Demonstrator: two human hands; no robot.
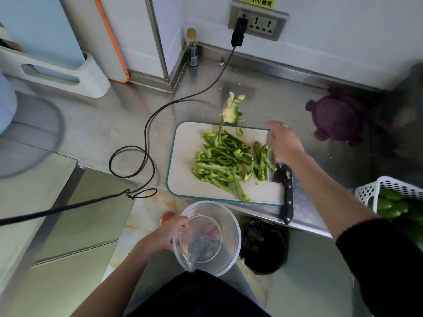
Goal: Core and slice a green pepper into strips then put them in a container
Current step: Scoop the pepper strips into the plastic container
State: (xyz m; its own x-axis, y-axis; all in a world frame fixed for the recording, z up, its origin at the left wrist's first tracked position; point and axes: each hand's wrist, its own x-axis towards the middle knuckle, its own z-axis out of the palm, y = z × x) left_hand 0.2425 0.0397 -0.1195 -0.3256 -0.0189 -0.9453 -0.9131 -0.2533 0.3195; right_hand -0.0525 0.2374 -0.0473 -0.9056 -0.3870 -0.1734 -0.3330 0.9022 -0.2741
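A pile of green pepper strips [226, 161] lies on the white cutting board [187, 179] with a teal rim. The pepper core [232, 110] sits on the steel counter just beyond the board. My left hand [170, 234] grips the rim of an empty clear round container [229, 239], held below the counter's front edge. My right hand [285, 143] hovers with straight fingers over the board's right side, beside the strips, holding nothing. A knife [287, 191] with a black handle lies under it along the board's right edge, its handle past the counter edge.
A purple lid [336, 116] lies on the counter at the right. A white basket [370, 191] with green peppers stands at the far right. A black cable [146, 143] loops left of the board. A black bin [263, 245] stands on the floor below.
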